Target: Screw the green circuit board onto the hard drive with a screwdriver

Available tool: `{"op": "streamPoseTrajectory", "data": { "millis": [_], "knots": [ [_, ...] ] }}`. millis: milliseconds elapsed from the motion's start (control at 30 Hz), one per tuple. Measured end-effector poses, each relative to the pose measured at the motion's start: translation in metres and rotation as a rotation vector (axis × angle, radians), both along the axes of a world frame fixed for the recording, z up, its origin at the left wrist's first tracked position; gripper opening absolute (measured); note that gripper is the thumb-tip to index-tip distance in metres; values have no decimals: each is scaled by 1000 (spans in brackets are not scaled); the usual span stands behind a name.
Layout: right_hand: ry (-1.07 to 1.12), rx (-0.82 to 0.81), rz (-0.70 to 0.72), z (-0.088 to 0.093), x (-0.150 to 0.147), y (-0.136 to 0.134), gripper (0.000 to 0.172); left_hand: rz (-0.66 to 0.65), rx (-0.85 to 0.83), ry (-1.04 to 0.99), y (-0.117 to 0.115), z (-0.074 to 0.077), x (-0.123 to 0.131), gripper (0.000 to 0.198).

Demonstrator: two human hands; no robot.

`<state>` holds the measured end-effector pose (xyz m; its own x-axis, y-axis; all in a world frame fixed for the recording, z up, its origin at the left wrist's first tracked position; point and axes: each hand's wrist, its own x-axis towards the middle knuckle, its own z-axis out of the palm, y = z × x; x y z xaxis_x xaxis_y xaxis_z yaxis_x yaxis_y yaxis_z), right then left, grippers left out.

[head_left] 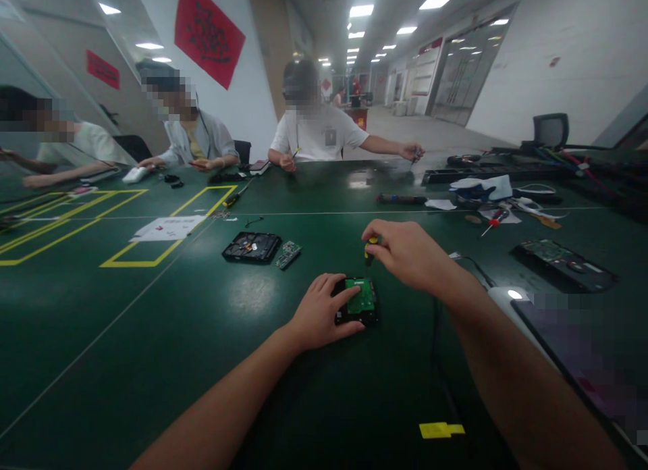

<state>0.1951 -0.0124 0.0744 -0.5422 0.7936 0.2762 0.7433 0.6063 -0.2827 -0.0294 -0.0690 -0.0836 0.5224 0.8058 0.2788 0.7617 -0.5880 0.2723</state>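
A hard drive (365, 308) with a green circuit board facing up lies on the dark green table. My left hand (324, 313) holds it from the left, with the fingers over its far edge and board and the thumb along its near edge. Above the drive's far right corner, my right hand (402, 250) pinches a screwdriver (371, 244) with a yellow and black handle. The screwdriver stands about upright; whether its tip touches the drive I cannot tell. Left of the drive sit another black drive casing (252, 246) and a loose circuit board (289, 254).
On the right are another hard drive (564, 264), a red-handled screwdriver (497, 218), cables and a laptop (557, 362). A yellow-handled screwdriver (235, 196) and a paper sheet (169, 228) lie on the left. Several people sit across the table, one person (324, 129) directly opposite.
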Motion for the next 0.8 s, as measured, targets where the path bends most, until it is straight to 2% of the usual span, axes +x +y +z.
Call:
{"op": "streamPoseTrajectory", "data": {
  "millis": [200, 367, 600, 800],
  "knots": [
    [-21, -4, 12, 2, 4, 1, 25, -4, -2, -8, 1, 0, 0, 76],
    [-45, 9, 2, 4, 5, 4, 21, 4, 0, -8, 0, 1, 1, 75],
    [-137, 52, -90, 4, 3, -1, 13, 12, 1, 3, 0, 2, 2, 76],
    [-144, 77, -143, 3, 4, 4, 20, 5, -12, 17, -1, 3, 1, 76]
  ]
}}
